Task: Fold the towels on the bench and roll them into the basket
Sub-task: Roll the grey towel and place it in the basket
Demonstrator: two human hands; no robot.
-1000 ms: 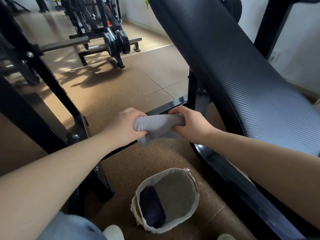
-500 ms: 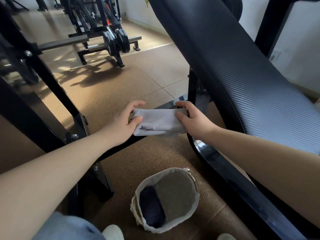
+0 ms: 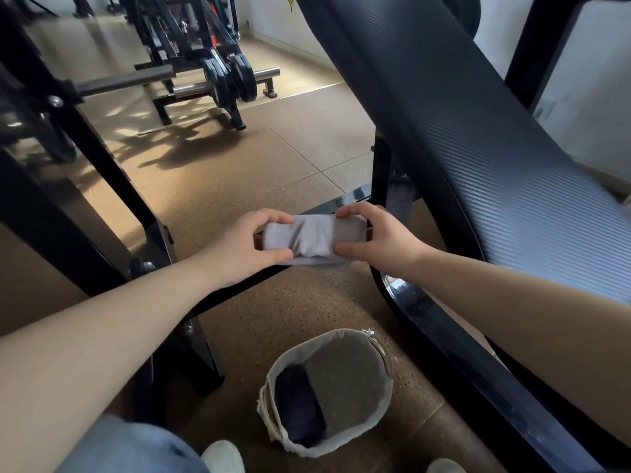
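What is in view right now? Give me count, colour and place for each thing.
Towel: one, grey, bunched, held between both hands above the floor.
Dark towel: one, dark, rolled, in the basket's left side.
Basket: one, pale, on the floor by the feet.
Bench: one, black, sloping, right.
Weight plates: several, black, far left.
Floor: brown.
Shoes: two, pale, bottom edge.
Left hand: grips the towel's left end.
Right hand: grips its right end.
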